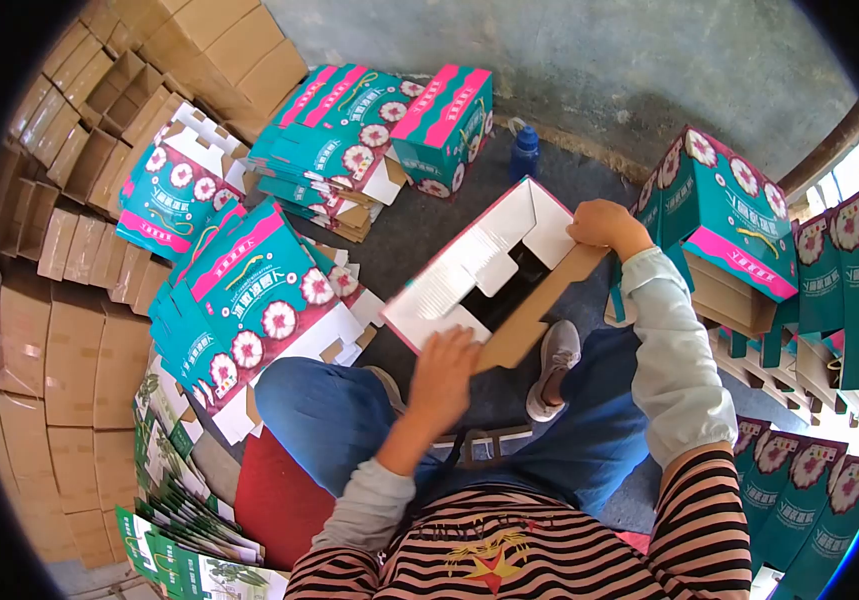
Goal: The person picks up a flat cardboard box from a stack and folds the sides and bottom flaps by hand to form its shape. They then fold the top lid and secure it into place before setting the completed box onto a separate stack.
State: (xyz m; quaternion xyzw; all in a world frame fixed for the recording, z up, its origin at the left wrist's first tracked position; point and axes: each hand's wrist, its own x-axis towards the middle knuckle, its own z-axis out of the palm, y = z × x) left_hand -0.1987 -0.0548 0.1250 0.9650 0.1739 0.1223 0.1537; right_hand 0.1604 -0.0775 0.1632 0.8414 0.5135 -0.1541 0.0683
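An open gift box of printed cardboard lies tilted between my hands, its white inner side up. A white flap and a brown cardboard flap surround the dark opening. My right hand is closed on the box's upper right corner. At the lower left corner, slightly blurred, my left hand has its fingers bent over the edge beside the brown flap. The box hides some of its fingertips.
Flat teal-and-pink printed boxes are piled at left. A formed box and a blue bottle stand near the wall. More formed boxes stand at right. Brown cartons line the far left; green printed bags lie below.
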